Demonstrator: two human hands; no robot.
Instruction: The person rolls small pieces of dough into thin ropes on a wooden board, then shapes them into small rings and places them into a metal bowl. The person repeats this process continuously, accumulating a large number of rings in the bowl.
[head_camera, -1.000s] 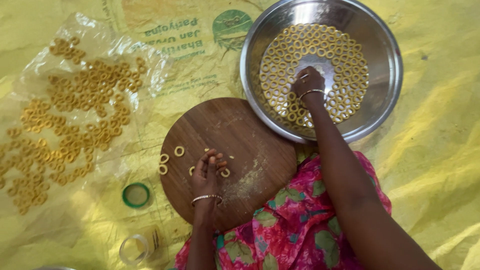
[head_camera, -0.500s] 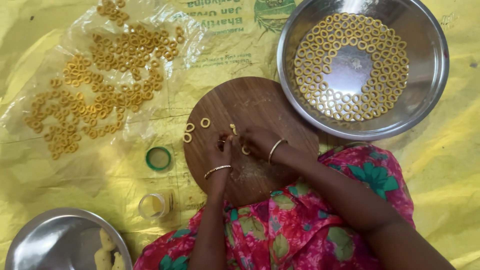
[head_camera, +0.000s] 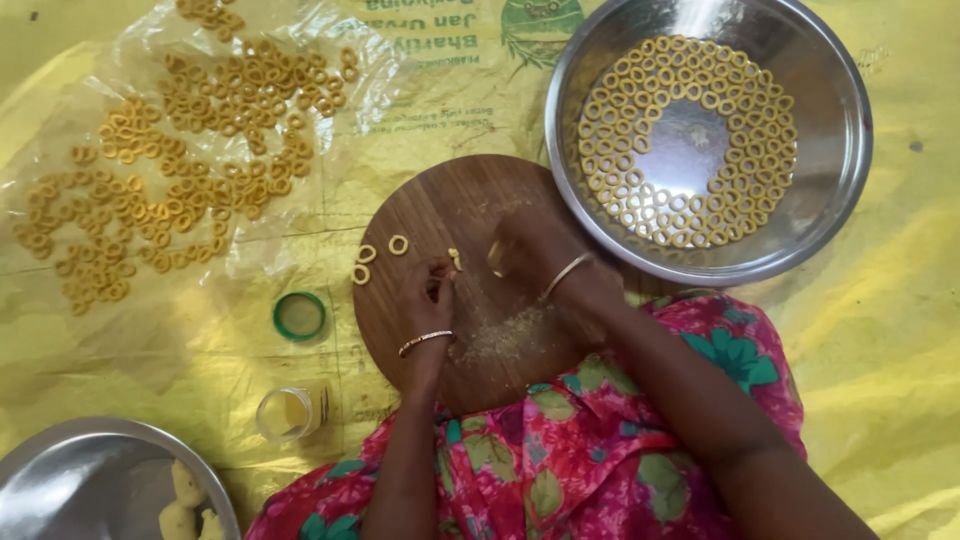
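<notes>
Seen from the head camera, both hands now work on the round wooden board (head_camera: 440, 215). A second ago the right hand was reaching into the steel bowl (head_camera: 830, 200) among the dough rings; half a second ago it had already come back to the board, and it stays there. The right hand (head_camera: 535, 255) is blurred, its fingers curled around a pale bit of dough (head_camera: 497, 258); how tightly they press I cannot tell. The left hand (head_camera: 428, 290) rests just beside it, fingertips bunched together near a small dough scrap (head_camera: 455, 258). Three finished rings (head_camera: 398, 244) lie at the board's left edge, as before. Crumbs (head_camera: 500, 335) dust the board between the wrists. Rings fill the bowl in a wide band, and more are spread on the clear plastic sheet (head_camera: 330, 160) at the left. A green lid (head_camera: 299, 315) and an open jar (head_camera: 285, 413) sit below that sheet, and a second steel bowl (head_camera: 80, 470) shows at the lower left corner.
</notes>
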